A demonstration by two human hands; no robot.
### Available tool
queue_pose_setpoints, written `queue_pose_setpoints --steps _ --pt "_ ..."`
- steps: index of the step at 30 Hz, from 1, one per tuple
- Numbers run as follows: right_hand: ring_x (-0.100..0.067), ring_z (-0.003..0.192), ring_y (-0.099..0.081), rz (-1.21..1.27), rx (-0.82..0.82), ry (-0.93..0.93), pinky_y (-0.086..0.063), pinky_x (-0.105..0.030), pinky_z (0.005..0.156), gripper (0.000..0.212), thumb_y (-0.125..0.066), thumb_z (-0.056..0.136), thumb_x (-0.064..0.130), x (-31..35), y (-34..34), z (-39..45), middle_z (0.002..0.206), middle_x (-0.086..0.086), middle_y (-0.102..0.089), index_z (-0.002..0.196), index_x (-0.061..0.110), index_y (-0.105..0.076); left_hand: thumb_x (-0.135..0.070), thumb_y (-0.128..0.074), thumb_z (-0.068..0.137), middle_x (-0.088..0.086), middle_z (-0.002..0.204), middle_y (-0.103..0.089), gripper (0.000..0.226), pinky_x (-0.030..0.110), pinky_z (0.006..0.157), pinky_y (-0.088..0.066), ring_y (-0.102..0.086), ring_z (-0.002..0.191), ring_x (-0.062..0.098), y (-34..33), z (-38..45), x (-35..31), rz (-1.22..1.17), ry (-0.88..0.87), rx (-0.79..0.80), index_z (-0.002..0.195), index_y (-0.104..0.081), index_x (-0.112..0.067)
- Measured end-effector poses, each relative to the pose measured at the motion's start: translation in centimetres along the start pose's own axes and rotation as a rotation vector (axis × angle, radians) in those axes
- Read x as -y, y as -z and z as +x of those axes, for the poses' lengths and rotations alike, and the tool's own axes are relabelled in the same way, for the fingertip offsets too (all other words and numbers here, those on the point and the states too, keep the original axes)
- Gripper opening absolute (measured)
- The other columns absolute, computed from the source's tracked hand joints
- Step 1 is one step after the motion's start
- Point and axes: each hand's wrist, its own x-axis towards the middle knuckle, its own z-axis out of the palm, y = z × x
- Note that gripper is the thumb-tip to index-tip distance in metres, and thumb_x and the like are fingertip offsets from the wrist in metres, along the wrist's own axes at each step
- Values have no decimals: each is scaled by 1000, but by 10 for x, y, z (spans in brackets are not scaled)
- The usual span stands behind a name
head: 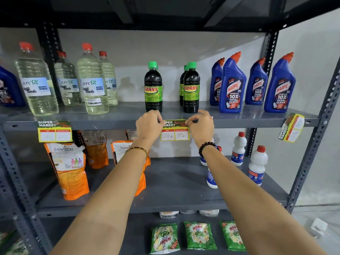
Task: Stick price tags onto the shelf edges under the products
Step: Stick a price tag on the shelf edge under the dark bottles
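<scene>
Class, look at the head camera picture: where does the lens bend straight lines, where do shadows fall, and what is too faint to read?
Head view: wide-angle bend tilts the right upright; soft shadows of the Sunny bottles fall on the back wall; figures on the skewed right tag are too faint to read.

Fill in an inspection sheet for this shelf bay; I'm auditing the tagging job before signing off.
Surface: grey shelf edge, top row of goods upright.
Job's things: middle price tag under the Sunny bottles, reading 150 and 75; left tag hangs straight; right tag hangs crooked.
Clutter: nothing seen.
Grippers: left hand and right hand pinch the middle tag's top corners against the edge.
Cables: white cord, floor at right.
Surroundings: orange pouches, white bottles, green packets below.
</scene>
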Motion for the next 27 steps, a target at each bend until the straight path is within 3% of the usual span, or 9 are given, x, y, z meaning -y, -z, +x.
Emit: queue_pose_setpoints --steps 3,7,12,20,24,27 --pt "-30 102 -56 -14 -23 4 -17 -35 109 6 -69 76 8 0 -1 1 114 -12 -60 82 6 -68 -20 -66 81 5 95 -69 8 37 68 -46 -62 87 28 -2 1 0 -19 7 -14 84 -59 -15" --pt "-33 125 -41 -124 61 76 -14 -46 114 27 -64 80 8 3 -2 2 131 -16 -52 106 10 -64 -24 -63 84 0 115 -68 21 39 80 -47 -61 103 27 -6 -1 0 -32 27 9 104 -63 -22" --pt "-32 141 -15 -206 230 169 -1 -53 116 28 -61 85 19 3 -8 3 146 -12 -39 113 16 -63 -38 -67 78 -4 127 -61 26 36 85 -44 -57 111 25 -13 1 -6 -41 43 46 101 -68 -25" --pt "-32 140 -19 -241 151 205 -5 -56 116 23 -62 83 19 -2 -16 3 142 -8 -45 105 17 -67 -31 -71 76 -3 123 -64 20 38 84 -47 -60 106 26 -24 3 -3 -45 -16 -37 93 -71 -20" --pt "-33 141 -18 -259 125 227 -6 -55 116 23 -60 84 19 -3 -17 2 143 -8 -44 105 17 -67 -33 -71 75 -4 116 -67 19 33 76 -45 -62 99 27 -23 3 -2 -43 -50 -76 89 -72 -19" --pt "-33 141 -17 -289 125 238 -6 -55 117 24 -58 86 22 -4 -17 -1 143 -8 -44 109 18 -65 -33 -71 75 -3 119 -66 19 35 79 -46 -61 103 25 -21 4 -3 -59 -32 -68 89 -72 -20"
